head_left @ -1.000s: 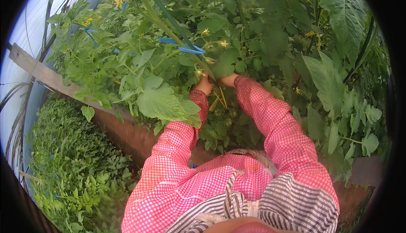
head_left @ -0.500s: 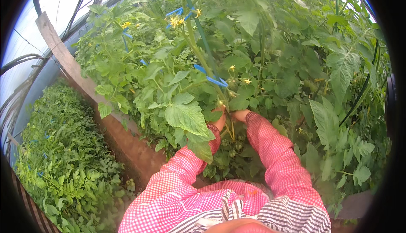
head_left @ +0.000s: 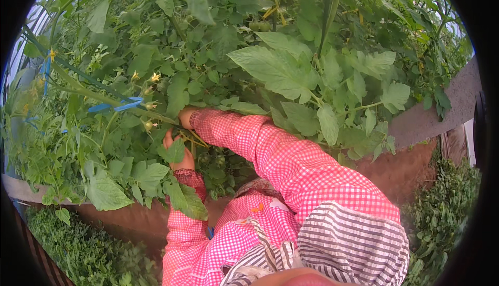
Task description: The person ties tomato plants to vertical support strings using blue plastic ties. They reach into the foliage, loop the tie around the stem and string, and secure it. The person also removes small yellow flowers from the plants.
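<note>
Among the leaves of a tomato plant, my left hand (head_left: 184,157) is curled close to the lower part of the green stem (head_left: 112,100); a leaf covers part of it. What its fingers hold, if anything, is hidden. Just beyond it, my right hand (head_left: 185,118) reaches in against the same stem, its fingers hidden behind stem and foliage. A blue tie (head_left: 129,104) and a thin green stake (head_left: 73,69) run along this stem. Small yellow flowers (head_left: 155,77) hang by it, and green tomatoes (head_left: 220,160) show below my hands.
Broad tomato leaves (head_left: 280,70) crowd above my right sleeve. Another upright green stake (head_left: 326,18) stands farther back. A grey strip (head_left: 439,110) edges the bed on the right, with brown soil (head_left: 410,166) below. Low plants (head_left: 88,247) grow at the lower left.
The view has swung to the right, so the stem with its blue tie now leans to the left side. Both hands remain at the lower stem, among the leaves.
</note>
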